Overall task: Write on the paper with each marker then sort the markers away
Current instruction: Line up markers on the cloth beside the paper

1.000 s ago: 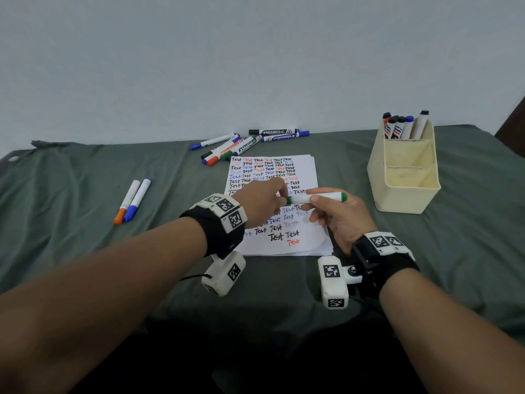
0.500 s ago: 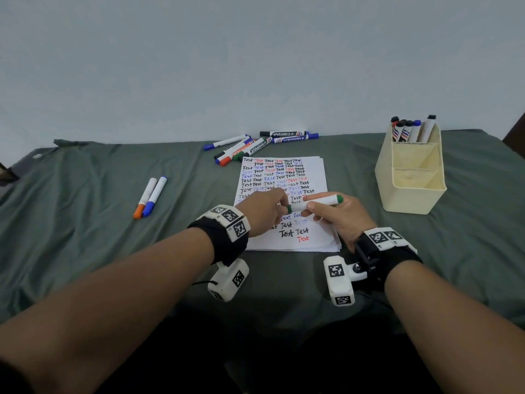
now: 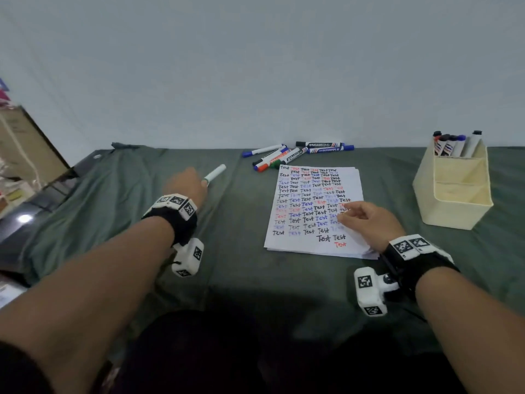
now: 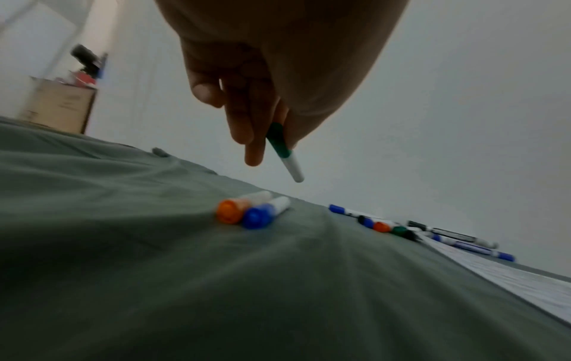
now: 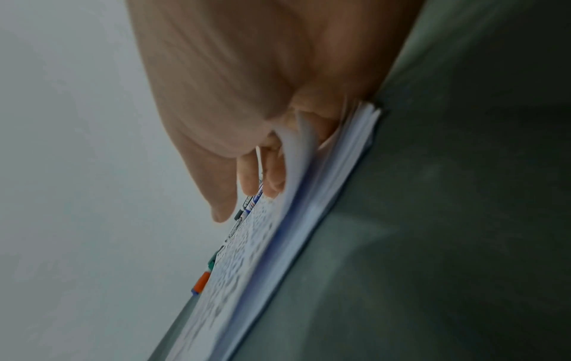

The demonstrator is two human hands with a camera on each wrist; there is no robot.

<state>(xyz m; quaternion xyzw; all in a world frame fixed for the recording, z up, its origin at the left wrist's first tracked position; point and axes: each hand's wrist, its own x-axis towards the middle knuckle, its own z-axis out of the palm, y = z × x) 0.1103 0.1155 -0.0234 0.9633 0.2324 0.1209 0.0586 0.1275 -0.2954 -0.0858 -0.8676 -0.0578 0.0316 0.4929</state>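
L hand (image 4: 247, 80) pinches capped green marker (image 4: 282, 151) above orange/blue pair (image 4: 251, 212) at far left, R hand (image 3: 366, 223) resting relaxed on paper (image 3: 309, 211): sorting step likely underway, next prob. lower green beside pair w/o nudging them.

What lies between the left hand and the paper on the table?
Only bare green cloth, seen in the head view, separates the left hand, holding the green marker, from the paper.

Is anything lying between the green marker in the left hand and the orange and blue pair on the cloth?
Nothing visible. The left hand holds the green marker in the air just above the orange marker and blue marker; only bare cloth lies around the pair.
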